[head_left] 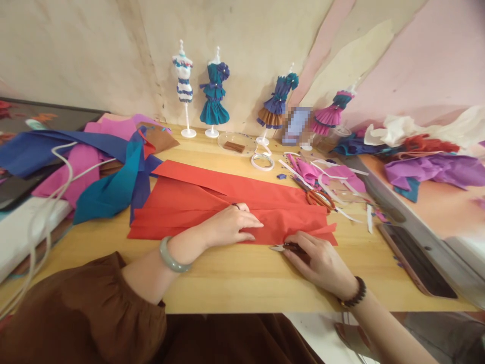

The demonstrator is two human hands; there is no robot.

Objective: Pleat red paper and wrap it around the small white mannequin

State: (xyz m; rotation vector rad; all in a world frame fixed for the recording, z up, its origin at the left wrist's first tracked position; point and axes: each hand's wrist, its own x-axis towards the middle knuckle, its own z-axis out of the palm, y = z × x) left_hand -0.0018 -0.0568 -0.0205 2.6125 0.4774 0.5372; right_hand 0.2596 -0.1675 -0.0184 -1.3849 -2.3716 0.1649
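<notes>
Red fabric point(182, 194) lies folded in flat layers across the middle of the table. On top of it rests my left hand point(231, 225), fingers stretched out and spread over the cloth. My right hand point(316, 258) is closed around small thread snips point(278, 247), whose pointed metal tip lies at the fabric's near edge. The snips' dark handle is mostly hidden under my fingers. Orange-handled scissors point(320, 199) sit at the fabric's right end.
Small mannequins, such as one in a teal dress point(214, 93), stand along the wall. Left are piled coloured fabrics point(109, 187) and a white cable point(62, 187). A tape roll point(262, 161), pink scraps point(326, 174) and a phone point(419, 260) lie toward the right.
</notes>
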